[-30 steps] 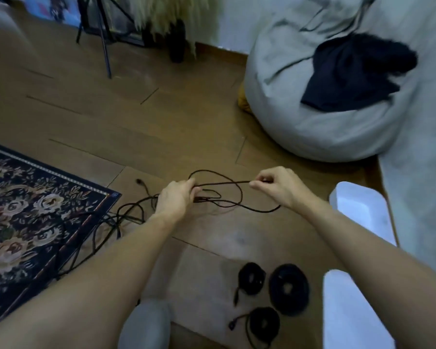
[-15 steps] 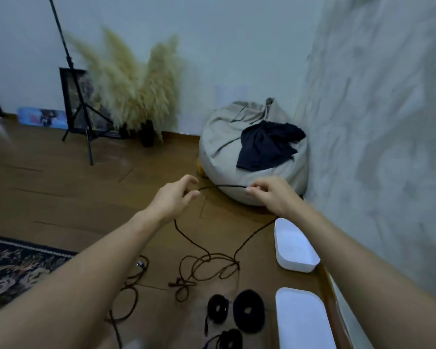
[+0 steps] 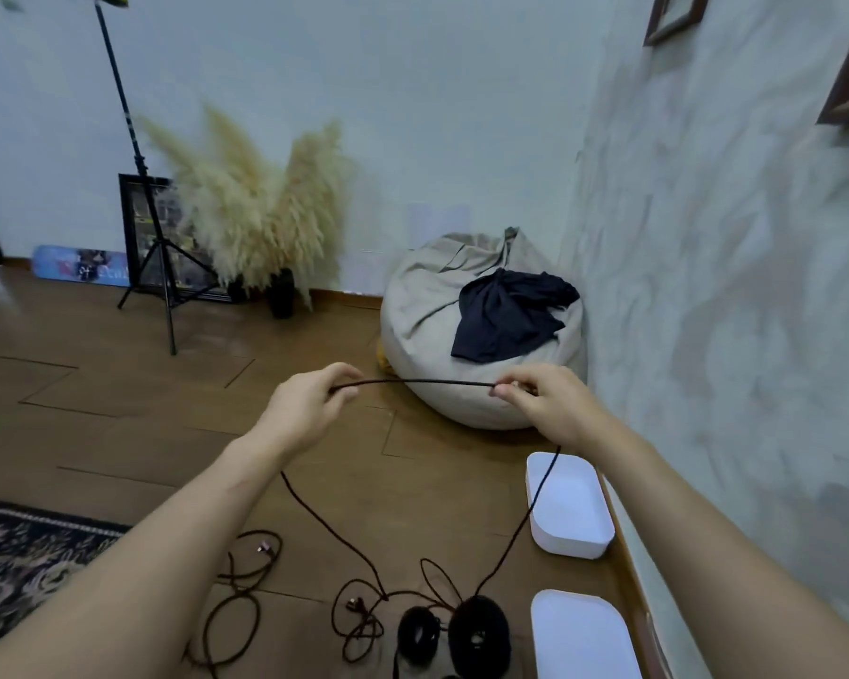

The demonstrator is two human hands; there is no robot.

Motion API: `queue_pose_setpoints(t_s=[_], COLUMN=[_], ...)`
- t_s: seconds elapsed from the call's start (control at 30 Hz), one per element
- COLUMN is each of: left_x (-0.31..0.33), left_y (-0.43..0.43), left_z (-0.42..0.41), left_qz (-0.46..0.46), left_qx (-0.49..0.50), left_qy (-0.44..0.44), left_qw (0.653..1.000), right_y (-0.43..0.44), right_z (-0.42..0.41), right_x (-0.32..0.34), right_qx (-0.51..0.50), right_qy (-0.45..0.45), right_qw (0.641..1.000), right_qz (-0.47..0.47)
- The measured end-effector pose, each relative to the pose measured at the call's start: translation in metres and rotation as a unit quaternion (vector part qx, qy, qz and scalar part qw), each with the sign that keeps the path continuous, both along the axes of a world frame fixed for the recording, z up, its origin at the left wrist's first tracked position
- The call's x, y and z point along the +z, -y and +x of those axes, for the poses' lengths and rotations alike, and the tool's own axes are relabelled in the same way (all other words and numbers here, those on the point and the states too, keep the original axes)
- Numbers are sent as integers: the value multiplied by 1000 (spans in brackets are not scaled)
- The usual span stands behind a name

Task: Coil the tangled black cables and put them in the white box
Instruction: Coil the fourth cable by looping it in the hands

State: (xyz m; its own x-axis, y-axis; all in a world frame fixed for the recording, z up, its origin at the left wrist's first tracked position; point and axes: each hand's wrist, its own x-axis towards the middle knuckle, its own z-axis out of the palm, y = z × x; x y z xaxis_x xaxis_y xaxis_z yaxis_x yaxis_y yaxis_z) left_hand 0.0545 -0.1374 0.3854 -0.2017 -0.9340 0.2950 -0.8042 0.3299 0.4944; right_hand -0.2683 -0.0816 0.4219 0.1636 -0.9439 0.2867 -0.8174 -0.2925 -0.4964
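At frame centre, stretched taut and level between two pinching grips: black cable (image 3: 412, 382), left hand (image 3: 310, 409) at one end of the span, right hand (image 3: 545, 404) at the other. Trailing from both down into a loose tangle on the wooden floor (image 3: 118, 433). Just beside the tangle, two coiled cables (image 3: 479, 637). At lower right, open white box (image 3: 572, 543).

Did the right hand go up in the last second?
Yes, upward. The right hand was level with the white box; now it overlaps the beanbag, well above the box.
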Motion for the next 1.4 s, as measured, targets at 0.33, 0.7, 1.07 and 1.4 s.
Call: queue_pose_setpoints(t_s=[0.33,0.7,1.07,1.4], left_x=[1,-18,-15,-19], left_y=[17,11,0,27], left_z=[-6,-53,-82,-17], left_qz=[-115,-24,-179,-53], left_qx=[90,-122,-112,191], left_qy=[33,38,-21,40], left_qw=[989,991,977,979], right_y=[17,27,25,14], right_z=[2,22,33,-29], right_x=[1,-13,-24,-23], right_qx=[4,23,58,23], right_qy=[-27,46,47,7], right_qw=[999,998,997,996], right_qz=[27,-38,-21,89])
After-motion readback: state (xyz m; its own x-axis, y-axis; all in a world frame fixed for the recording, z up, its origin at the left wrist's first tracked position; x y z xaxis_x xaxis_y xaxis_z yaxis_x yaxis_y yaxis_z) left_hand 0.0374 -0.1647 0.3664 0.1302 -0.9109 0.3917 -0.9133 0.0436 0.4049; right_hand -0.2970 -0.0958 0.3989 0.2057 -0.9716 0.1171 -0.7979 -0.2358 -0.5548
